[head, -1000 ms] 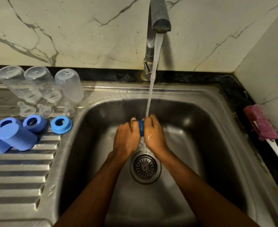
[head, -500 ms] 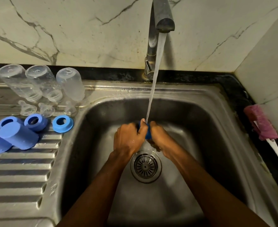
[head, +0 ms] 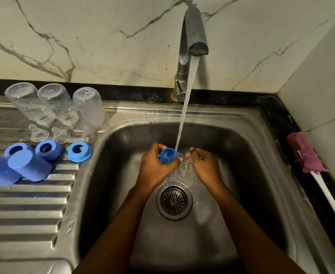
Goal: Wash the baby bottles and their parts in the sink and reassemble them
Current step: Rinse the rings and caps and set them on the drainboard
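Observation:
My left hand (head: 154, 169) grips a blue bottle cap (head: 167, 155) over the steel sink (head: 251, 155), its open side tilted up beside the falling water. My right hand (head: 204, 165) is apart from the cap, fingers loosely curled under the splash, holding nothing. Three clear bottles (head: 58, 104) stand upside down on the drainboard at the back left. In front of them lie three clear teats (head: 60, 134), three blue collar rings (head: 79, 151) and two blue caps (head: 29, 165).
The tap (head: 194, 36) runs a steady stream (head: 184, 107) into the basin above the drain strainer (head: 174, 201). A pink bottle brush (head: 306, 153) with a white handle lies on the dark counter at the right. The ribbed drainboard (head: 24, 210) stretches out to the left.
My hands have separated: the right hand let go of the blue cap and moved right. The left hand now holds the cap alone, turned open side up by the stream.

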